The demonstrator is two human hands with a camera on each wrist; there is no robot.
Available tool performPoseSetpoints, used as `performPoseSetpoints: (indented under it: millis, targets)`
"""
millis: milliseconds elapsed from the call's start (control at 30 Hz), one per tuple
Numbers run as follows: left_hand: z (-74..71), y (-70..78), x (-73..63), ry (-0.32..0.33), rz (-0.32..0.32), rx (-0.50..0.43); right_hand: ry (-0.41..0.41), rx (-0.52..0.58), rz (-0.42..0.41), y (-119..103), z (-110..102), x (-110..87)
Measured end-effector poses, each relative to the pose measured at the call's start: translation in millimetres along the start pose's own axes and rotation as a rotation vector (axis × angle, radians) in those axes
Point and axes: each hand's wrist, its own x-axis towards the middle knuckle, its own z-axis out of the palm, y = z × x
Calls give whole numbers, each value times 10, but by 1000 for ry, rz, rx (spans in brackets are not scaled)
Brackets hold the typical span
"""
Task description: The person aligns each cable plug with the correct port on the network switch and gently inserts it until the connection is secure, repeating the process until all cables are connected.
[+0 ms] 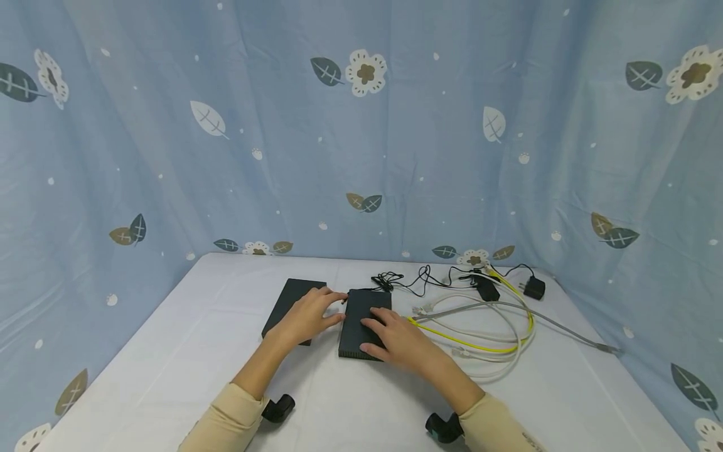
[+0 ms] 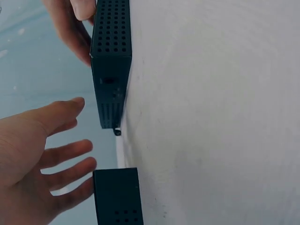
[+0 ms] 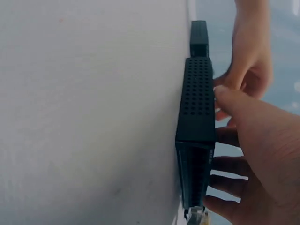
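Observation:
Two flat dark boxes with vent holes, which look like network switches, lie side by side on the white table. On top of the right-hand network switch [image 1: 361, 320] rests my right hand [image 1: 398, 339], its fingers spread and its thumb near the front edge. My left hand [image 1: 307, 317] is held over the gap between the boxes, fingers loose, with nothing in its grasp. The left-hand box [image 1: 294, 295] lies partly hidden under that hand. In the right wrist view a clear cable plug [image 3: 196, 215] shows at the port side of the right-hand switch.
Right of the switches lie a looped yellow cable [image 1: 480, 347], a white cable [image 1: 511, 367] and a grey cable [image 1: 565, 328]. A black adapter [image 1: 487, 289], a black wall plug [image 1: 533, 287] and a thin black cord [image 1: 386, 279] lie toward the back. A blue patterned curtain [image 1: 361, 138] hangs behind.

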Motion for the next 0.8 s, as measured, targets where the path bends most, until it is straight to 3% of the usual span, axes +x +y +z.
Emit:
performPoseSetpoints:
  millis: [167, 500, 800]
  targets:
    - [13, -82, 72, -17, -2, 29, -57, -2, 4, 5, 61, 11]
    - [-48, -143, 301, -86, -4, 29, -64, -122, -44, -18, 78, 38]
    - [24, -197, 519, -134, -47, 3, -82, -194, -85, -19, 11, 38]
